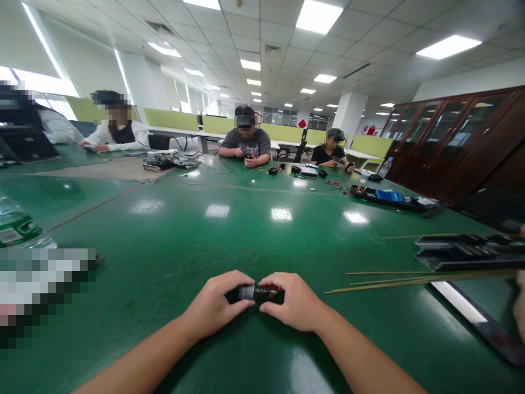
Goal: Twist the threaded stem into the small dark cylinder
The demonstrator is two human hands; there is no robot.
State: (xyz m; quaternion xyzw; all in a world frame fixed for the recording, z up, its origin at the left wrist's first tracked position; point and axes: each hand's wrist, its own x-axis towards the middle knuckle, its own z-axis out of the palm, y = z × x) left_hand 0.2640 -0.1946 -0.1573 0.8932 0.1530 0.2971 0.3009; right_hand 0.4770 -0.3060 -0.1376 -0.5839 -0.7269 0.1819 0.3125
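Observation:
Just above the green tabletop at the near middle, I have a short black cylindrical device (246,292) lying crosswise between my hands. It has a grey band towards its left and a thinner ribbed part in the middle. My left hand (211,303) is closed around the grey-banded end, thumb and fingers on opposite sides. The darker right end sits in the curl of my right hand (298,302), which is closed on it too. My palms and fingers hide both tips. I cannot tell whether it is one piece or two joined.
Thin brass-coloured rods (381,282) and black rails (463,251) lie to the right, beside a dark flat slab (488,328). A water bottle (22,227) is at left, near a pixelated flat object (45,279). Several people sit around the table (184,235); a tool tray (389,197) stands farther back.

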